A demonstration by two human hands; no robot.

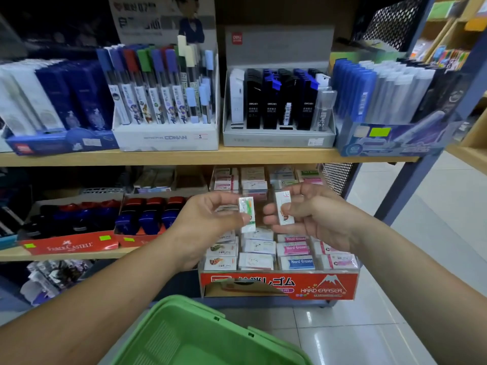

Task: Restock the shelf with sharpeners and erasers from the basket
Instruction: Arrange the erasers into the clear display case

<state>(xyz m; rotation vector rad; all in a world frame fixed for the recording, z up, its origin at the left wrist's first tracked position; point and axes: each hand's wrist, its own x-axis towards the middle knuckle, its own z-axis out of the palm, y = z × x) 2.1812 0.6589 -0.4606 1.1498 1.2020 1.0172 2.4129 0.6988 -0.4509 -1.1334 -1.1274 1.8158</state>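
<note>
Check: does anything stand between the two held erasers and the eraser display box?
Nothing visible does. The left hand holds a green-marked eraser and the right hand an orange-printed eraser, both over the open display box, only air between.

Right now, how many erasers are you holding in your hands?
2. The green-striped eraser is pinched in the left hand, the white eraser in the right hand. Fingers might hide another.

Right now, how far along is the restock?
Looks nearly done: the green basket shows nothing in its visible part, and sharpeners sit racked on the shelf. In hand: the left hand pinches a green-printed eraser, the right hand a white eraser. Left: slotting both into the eraser display.
</note>
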